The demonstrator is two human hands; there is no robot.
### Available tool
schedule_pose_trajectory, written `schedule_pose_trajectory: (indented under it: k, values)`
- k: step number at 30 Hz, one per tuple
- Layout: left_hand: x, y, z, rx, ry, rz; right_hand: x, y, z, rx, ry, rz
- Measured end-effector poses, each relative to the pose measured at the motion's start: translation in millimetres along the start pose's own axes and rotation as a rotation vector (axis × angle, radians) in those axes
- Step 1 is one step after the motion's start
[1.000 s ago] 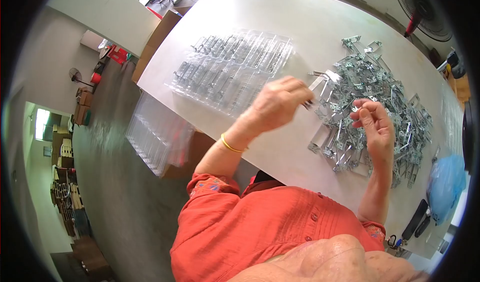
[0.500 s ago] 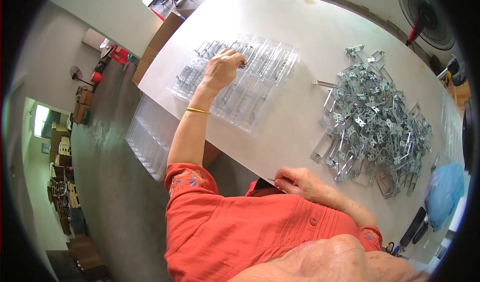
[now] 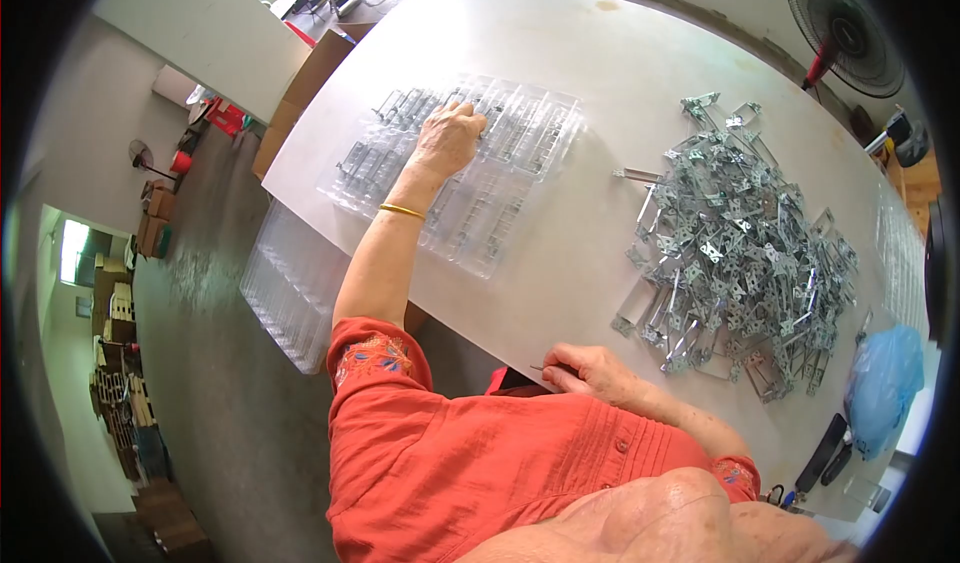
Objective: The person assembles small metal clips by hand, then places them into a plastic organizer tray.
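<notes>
My left hand (image 3: 447, 135) lies on the clear plastic tray (image 3: 497, 225) at the far left of the bench (image 3: 610, 53), fingers curled down onto its slots (whether they grip a part, I cannot tell). My right hand (image 3: 592, 369) rests at the near bench edge, fingers pinched on a thin metal piece (image 3: 538, 368). The heap of metal brackets (image 3: 740, 233) lies to the right, well apart from the tray.
</notes>
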State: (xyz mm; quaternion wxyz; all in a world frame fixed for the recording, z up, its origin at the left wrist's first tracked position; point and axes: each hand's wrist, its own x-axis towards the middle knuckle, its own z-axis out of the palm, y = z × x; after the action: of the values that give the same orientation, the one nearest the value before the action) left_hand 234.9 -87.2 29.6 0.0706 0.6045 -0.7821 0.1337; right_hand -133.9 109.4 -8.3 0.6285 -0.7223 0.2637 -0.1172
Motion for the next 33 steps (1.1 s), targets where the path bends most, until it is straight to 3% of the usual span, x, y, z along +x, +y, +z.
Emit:
schedule_pose_trajectory:
  k: [6,9,10,13,19,22,28,33]
  values:
    - [-3,11,-3,0.049,0.076,-0.021,-2,1,3,-0.045,0.015,-0.012]
    - [-8,34,-24,-0.103,0.15,-0.03,-3,0,3,-0.126,-0.006,-0.073]
    - [-10,44,-30,-0.23,0.275,0.02,-3,-1,3,-0.171,-0.015,-0.103]
    - [-14,84,-60,-0.434,0.313,0.03,-7,2,9,-0.066,-0.052,-0.112]
    - [-33,182,-124,-0.726,0.334,0.128,-12,7,18,-0.139,-0.09,-0.172]
    - [-52,220,-173,-0.959,0.393,0.306,-22,4,21,-0.145,-0.128,-0.154]
    - [-80,262,-276,-1.572,0.412,0.654,-26,40,38,-0.104,0.079,-0.413]
    - [-86,282,-313,-1.615,0.437,0.798,-34,35,42,0.065,0.149,-0.395]
